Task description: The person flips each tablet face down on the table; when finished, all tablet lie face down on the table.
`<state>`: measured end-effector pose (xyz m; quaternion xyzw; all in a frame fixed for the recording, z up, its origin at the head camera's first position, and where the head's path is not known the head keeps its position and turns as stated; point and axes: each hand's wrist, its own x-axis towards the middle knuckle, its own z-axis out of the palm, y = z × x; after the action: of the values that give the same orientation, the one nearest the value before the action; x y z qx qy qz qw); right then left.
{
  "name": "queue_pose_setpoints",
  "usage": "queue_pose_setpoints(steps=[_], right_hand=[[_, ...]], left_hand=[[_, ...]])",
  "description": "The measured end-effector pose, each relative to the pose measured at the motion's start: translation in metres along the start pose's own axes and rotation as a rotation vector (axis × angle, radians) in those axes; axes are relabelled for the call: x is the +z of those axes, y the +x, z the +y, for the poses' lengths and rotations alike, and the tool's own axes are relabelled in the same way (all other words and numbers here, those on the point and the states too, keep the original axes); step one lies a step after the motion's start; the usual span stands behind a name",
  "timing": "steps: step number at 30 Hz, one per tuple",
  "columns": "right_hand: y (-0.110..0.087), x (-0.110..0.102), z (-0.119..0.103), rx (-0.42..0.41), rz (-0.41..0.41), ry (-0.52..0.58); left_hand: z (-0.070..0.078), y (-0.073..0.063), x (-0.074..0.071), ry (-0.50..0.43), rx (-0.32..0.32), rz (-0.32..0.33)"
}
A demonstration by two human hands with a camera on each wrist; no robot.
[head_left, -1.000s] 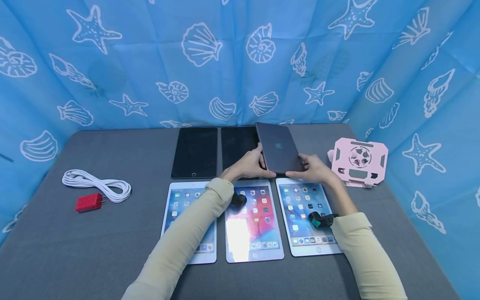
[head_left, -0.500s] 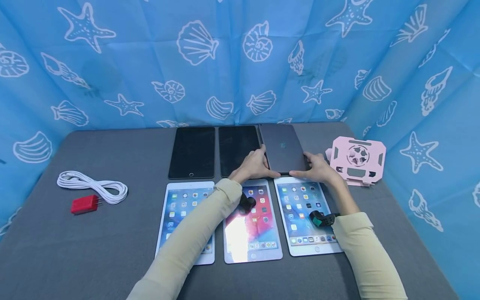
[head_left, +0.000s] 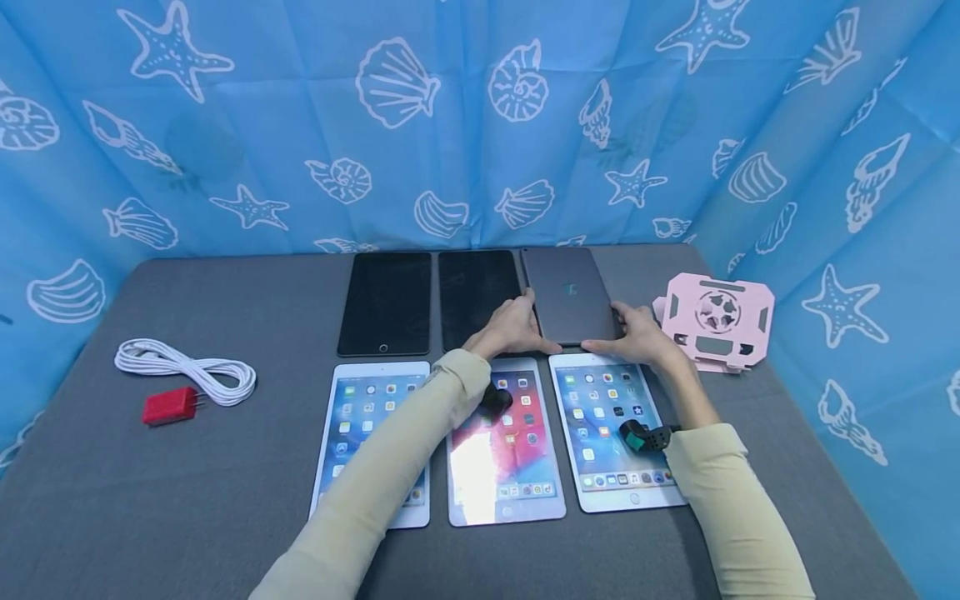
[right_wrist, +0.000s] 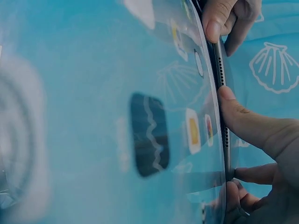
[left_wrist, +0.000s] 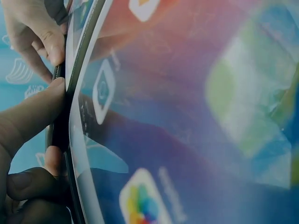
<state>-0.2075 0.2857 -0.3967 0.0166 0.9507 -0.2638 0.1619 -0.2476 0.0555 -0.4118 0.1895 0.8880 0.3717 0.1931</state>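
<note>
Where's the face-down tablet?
In the head view, the face-down tablet is at the back row's right end, right of the middle black tablet, between the left hand and right hand.

Beyond the hands [head_left: 512, 327] and to either side hangs a blue curtain [head_left: 277, 92] printed with white shells and starfish; beneath them spreads a gray surface [head_left: 187, 500].

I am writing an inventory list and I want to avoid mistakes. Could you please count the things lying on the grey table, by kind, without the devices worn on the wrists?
White tablets: 3
Face-up dark tablets: 2
Face-down dark tablet: 1
White cable: 1
Red plug: 1
Pink cut-out stand: 1
Total: 9
</note>
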Motion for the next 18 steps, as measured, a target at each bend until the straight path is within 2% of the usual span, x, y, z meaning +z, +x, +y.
queue_pose_setpoints(steps=[7,18], right_hand=[[0.0012,0.0014,-0.0029,0.006,0.007,0.013],[0.0005,0.0009,-0.0026,0.045,0.007,-0.019]], left_hand=[[-0.0026,0.0034,0.0003,-0.003,-0.018,0.027],[-0.0046,0.0076,0.0049,-0.103,-0.069,0.035]])
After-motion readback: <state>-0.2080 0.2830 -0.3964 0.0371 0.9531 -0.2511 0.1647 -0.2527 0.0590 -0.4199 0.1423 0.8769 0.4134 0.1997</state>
